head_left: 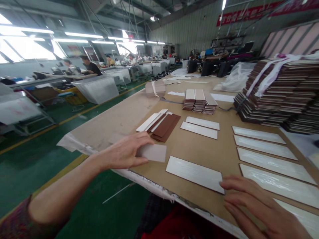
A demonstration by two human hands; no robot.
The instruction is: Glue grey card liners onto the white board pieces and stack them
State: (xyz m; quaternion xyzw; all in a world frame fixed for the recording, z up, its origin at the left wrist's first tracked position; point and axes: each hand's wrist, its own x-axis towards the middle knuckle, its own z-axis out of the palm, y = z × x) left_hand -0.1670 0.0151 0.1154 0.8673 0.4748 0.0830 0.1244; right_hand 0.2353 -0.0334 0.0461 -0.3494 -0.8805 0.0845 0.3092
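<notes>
My left hand (pixel 124 153) reaches over the table's near edge and pinches a small pale rectangular piece (pixel 155 152) that lies flat on the brown cardboard table top (pixel 189 146). My right hand (pixel 259 205) rests flat with its fingers stretched out at the right end of a white glossy strip (pixel 194 174), fingertips touching its edge. Just beyond my left hand lies a loose fan of brown and white pieces (pixel 161 124).
Several white strips (pixel 266 156) lie in rows on the right, two more (pixel 200 126) in the middle. Short stacks of pieces (pixel 199 101) stand farther back, and a tall tied stack (pixel 281 93) fills the right. People work at tables across the green aisle (pixel 50 159).
</notes>
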